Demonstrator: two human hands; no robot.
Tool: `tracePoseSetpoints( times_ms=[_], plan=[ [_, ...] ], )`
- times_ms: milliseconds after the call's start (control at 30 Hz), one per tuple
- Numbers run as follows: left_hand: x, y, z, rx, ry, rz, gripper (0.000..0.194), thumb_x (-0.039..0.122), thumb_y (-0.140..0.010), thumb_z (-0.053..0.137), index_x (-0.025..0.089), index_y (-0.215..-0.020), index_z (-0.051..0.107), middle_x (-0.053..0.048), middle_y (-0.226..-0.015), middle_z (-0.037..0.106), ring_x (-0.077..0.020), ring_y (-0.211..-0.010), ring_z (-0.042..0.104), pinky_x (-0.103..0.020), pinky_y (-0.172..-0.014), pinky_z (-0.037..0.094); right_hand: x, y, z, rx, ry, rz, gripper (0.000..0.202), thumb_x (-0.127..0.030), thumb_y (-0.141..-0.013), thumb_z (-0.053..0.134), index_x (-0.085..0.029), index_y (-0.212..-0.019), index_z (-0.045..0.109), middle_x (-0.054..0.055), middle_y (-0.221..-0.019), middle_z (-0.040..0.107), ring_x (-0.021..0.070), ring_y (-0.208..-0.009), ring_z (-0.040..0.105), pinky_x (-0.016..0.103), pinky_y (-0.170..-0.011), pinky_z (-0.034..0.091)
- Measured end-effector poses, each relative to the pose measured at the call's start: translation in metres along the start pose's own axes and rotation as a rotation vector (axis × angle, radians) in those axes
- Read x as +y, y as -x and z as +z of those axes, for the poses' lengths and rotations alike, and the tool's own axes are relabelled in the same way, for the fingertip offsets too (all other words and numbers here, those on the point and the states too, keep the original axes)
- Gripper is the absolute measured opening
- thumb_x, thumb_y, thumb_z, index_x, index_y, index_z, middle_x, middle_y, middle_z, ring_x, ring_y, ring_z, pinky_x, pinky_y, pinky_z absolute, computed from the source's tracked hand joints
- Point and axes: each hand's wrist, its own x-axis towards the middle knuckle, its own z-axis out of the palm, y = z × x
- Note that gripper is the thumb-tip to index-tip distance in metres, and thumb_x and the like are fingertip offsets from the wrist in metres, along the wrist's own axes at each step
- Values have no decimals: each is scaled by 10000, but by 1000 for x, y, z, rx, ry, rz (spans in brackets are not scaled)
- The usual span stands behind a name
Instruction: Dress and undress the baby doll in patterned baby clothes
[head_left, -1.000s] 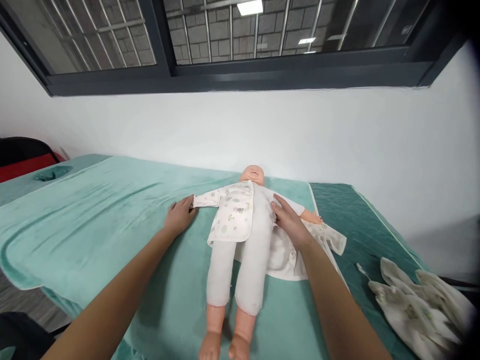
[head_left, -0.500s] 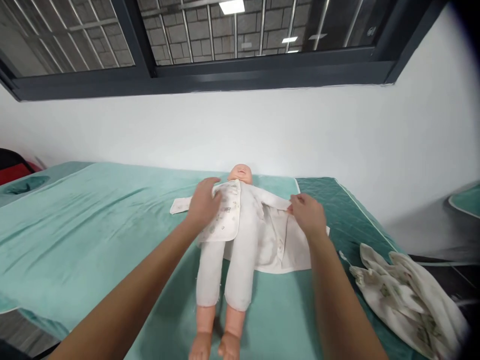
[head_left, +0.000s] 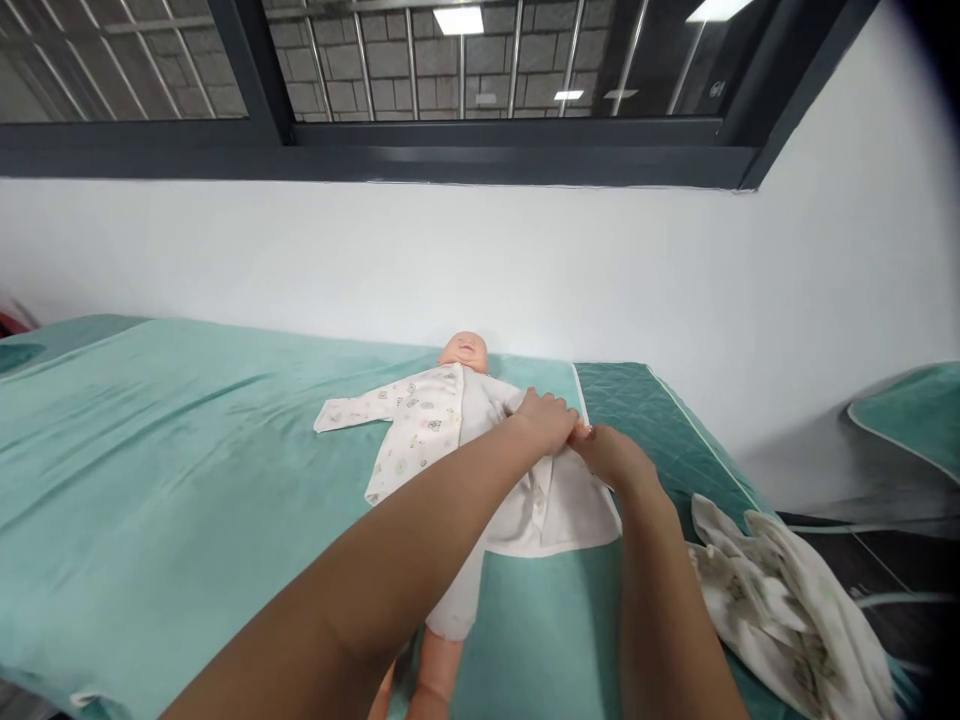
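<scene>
A baby doll [head_left: 465, 350] lies on its back on the green sheet, head toward the wall, in white inner clothes. A white printed jacket [head_left: 420, 420] covers one side of its chest, with that sleeve stretched out to the left; the other half lies spread open on the right, inside out. My left hand [head_left: 547, 420] reaches across the doll and is closed around the doll's arm near the cuff. Touching it, my right hand [head_left: 611, 455] is closed at the end of the same arm, by the doll's small hand. My left forearm hides part of the doll's legs.
A crumpled white patterned cloth [head_left: 795, 600] lies at the right edge of the bed. The green sheet [head_left: 187, 500] stretches away to the left. Behind the doll stand a white wall [head_left: 525, 260] and a dark-framed window [head_left: 487, 150]. Another green padded edge [head_left: 915, 415] shows at the right.
My left hand has left the jacket's chest and crossed to the doll's arm beside my right hand. The left sleeve now lies fully in sight. The view has shifted slightly.
</scene>
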Motion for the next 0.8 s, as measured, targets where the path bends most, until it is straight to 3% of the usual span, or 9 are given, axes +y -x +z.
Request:
tracePoseSetpoints(
  times_ms=[267,533,700,800],
  plan=[
    [-29,-2,-12,69,-50,-106,343,198,-850,570,167,-1192,563,-158,-1274,576,-284,-1159,538,-456,-947,409,-2,-2,5,77,-34,43,382,-557,-837,518,-209,-859,676,116,-909,727,289,-906,679,337,-690,440],
    [-48,12,-21,88,-47,-80,404,236,-806,610,176,-1193,509,-120,-1128,651,-276,-1055,597,-407,-877,438,-19,-4,20,77,-115,-104,245,-472,-771,646,-232,-741,606,42,-810,718,213,-789,664,278,-602,395],
    [-49,19,-17,110,-78,-45,359,217,-810,611,193,-1158,528,-108,-1129,648,-267,-1067,589,-401,-899,419,-23,-2,28,100,-210,-82,401,-536,-668,727,-190,-857,660,125,-957,725,293,-936,668,329,-704,450],
    [-50,21,-18,114,-90,-39,347,199,-817,599,194,-1158,535,-107,-1122,651,-263,-1050,593,-394,-886,418,-20,-7,31,139,-418,-62,404,-411,-594,786,-186,-916,691,129,-979,725,319,-1027,646,346,-785,463]
  ],
)
